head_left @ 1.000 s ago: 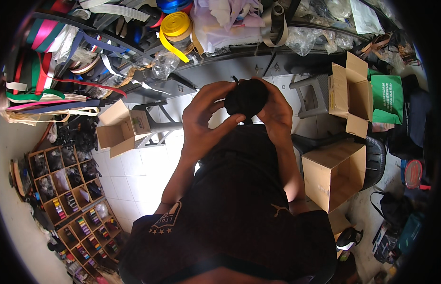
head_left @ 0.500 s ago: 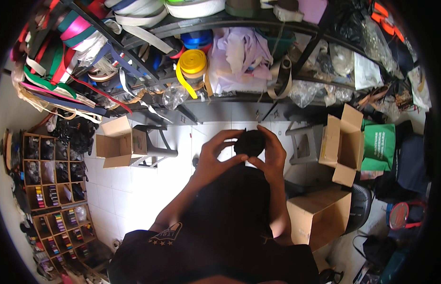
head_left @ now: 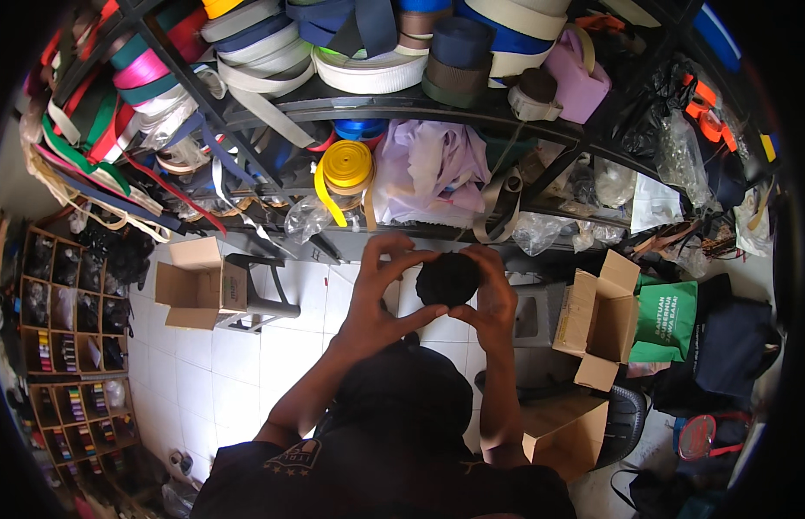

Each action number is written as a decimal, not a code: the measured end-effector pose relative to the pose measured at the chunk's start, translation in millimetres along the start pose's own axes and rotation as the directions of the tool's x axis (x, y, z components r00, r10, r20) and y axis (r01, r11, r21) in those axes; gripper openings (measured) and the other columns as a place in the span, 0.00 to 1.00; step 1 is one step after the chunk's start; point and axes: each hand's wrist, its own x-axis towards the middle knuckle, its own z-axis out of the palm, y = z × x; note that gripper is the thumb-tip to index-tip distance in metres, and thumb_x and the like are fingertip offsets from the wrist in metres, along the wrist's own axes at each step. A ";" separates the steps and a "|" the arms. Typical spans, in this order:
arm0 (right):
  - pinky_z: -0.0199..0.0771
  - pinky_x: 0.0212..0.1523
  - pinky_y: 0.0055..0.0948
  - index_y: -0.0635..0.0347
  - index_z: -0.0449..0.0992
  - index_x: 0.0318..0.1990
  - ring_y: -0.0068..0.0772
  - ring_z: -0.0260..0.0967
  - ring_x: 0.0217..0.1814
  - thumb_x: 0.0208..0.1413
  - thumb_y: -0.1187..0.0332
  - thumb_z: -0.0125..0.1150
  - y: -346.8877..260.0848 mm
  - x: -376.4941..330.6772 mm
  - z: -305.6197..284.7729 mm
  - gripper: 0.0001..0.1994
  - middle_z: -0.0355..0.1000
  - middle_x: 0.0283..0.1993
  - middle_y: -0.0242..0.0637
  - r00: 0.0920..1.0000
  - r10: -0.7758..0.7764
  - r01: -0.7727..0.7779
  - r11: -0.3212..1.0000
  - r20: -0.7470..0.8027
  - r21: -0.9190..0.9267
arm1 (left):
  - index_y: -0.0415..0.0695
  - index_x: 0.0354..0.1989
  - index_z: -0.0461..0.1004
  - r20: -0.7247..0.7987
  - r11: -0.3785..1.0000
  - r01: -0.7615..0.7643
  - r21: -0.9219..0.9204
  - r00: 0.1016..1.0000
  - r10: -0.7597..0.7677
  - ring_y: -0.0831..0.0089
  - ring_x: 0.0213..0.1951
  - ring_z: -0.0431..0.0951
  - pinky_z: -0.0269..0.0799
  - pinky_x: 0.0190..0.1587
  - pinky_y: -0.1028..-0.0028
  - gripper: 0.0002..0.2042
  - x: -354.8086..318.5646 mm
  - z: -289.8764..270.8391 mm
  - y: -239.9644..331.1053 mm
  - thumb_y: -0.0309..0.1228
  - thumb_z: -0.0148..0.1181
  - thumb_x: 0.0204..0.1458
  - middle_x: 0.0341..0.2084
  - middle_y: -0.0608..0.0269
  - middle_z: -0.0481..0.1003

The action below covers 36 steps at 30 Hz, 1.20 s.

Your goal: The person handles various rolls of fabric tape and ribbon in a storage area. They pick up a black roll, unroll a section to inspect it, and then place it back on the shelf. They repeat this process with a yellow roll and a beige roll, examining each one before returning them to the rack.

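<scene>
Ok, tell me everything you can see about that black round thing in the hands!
The black round thing looks dark all over, with a slightly bumpy outline. It may be fabric, but its finer parts are lost in the black. It is held up in the air, touched around its edge by the left hand and right hand.

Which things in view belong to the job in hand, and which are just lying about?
Job in hand:
round black item, held between left hand and right hand

Apparently just lying about:
yellow ribbon roll
green bag
cardboard box on the left
</scene>
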 end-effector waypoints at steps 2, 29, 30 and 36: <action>0.63 0.61 0.35 0.65 0.71 0.57 0.37 0.65 0.61 0.34 0.77 0.77 -1.2 10.4 -0.7 0.36 0.66 0.58 0.40 1.000 -0.002 0.002 1.000 -0.023 -0.005 | 0.46 0.55 0.75 0.007 0.998 -0.017 0.053 1.000 0.016 0.64 0.52 0.70 0.67 0.47 0.69 0.30 15.1 -3.4 -3.4 0.34 0.75 0.38 0.53 0.57 0.68; 0.71 0.58 0.42 0.76 0.63 0.60 0.49 0.70 0.57 0.43 0.56 0.71 -72.1 137.9 37.6 0.41 0.67 0.56 0.57 0.739 -0.652 0.522 0.714 -0.171 -0.468 | 0.46 0.45 0.75 -0.029 0.756 -0.645 -0.112 0.762 0.647 0.64 0.42 0.73 0.69 0.45 0.68 0.28 171.9 -71.2 29.8 0.38 0.79 0.33 0.47 0.60 0.77; 0.74 0.56 0.42 0.75 0.63 0.59 0.49 0.71 0.55 0.48 0.57 0.68 -74.2 139.0 43.3 0.36 0.68 0.55 0.56 0.733 -0.651 0.503 0.715 -0.199 -0.486 | 0.47 0.44 0.75 -0.005 0.752 -0.651 -0.100 0.756 0.654 0.64 0.41 0.72 0.70 0.44 0.68 0.28 170.6 -74.0 33.5 0.38 0.80 0.32 0.46 0.60 0.76; 0.79 0.52 0.40 0.73 0.65 0.56 0.47 0.74 0.50 0.60 0.63 0.56 -75.5 148.4 57.4 0.23 0.70 0.52 0.54 0.720 -0.602 0.474 0.790 -0.345 -0.388 | 0.49 0.47 0.73 0.046 0.695 -0.717 -0.042 0.694 0.719 0.59 0.47 0.73 0.74 0.46 0.65 0.30 178.1 -77.5 34.5 0.43 0.79 0.35 0.48 0.59 0.74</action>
